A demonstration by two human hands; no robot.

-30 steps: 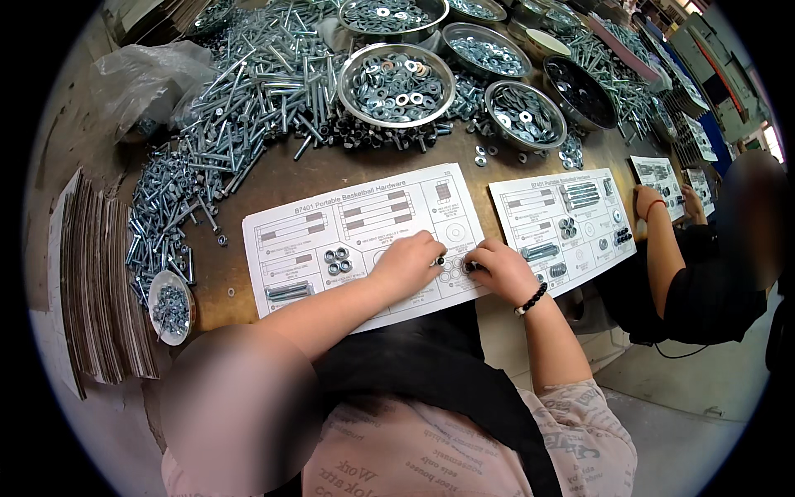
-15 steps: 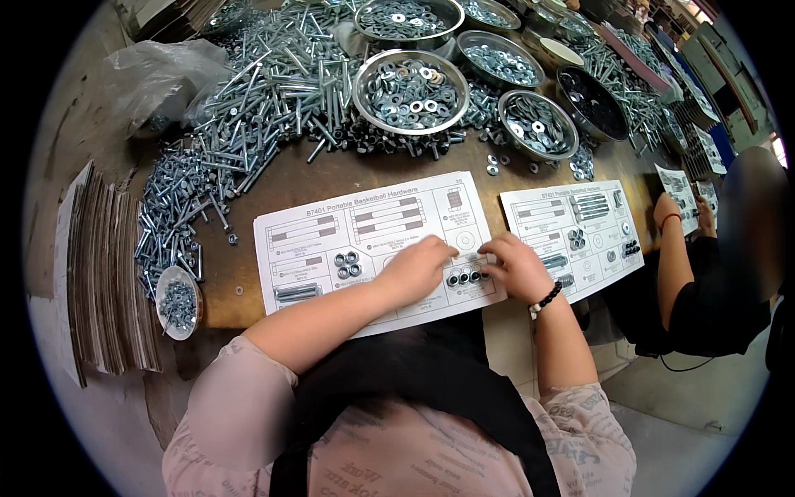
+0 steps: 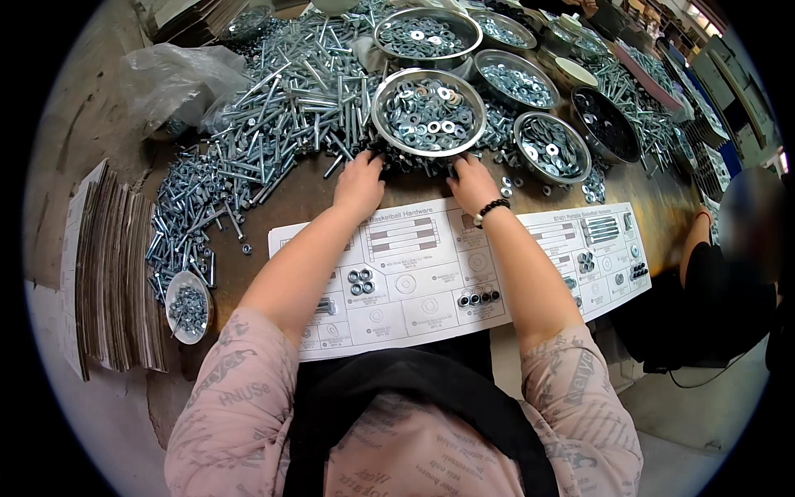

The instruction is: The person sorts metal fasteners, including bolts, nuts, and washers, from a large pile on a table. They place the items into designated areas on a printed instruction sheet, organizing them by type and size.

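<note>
Both my hands reach to the heap of small black hardware pieces (image 3: 412, 164) in front of a steel bowl of washers (image 3: 428, 113). My left hand (image 3: 359, 185) is at the heap's left end, thumb and fingers apart, tips among the pieces. At its right end is my right hand (image 3: 474, 184), thumb and fingers likewise apart, tips partly hidden. Below my forearms lies a printed hardware sheet (image 3: 431, 331) on a stack. On it sit a cluster of nuts (image 3: 361, 282), a row of black-and-silver pieces (image 3: 479, 298) and bolts (image 3: 325, 306) partly behind my left forearm.
Loose bolts (image 3: 273, 132) cover the back left of the table. More steel bowls (image 3: 551, 149) stand at the right. A small white bowl (image 3: 189, 308) sits at the left edge beside stacked cardboard (image 3: 120, 273). A co-worker's arm (image 3: 697, 236) is near a second printed sheet (image 3: 609, 277).
Both hands have left the row of black-and-silver pieces on the sheet and moved away from me to the black heap. The view has shifted slightly. The co-worker's hands are now largely out of sight.
</note>
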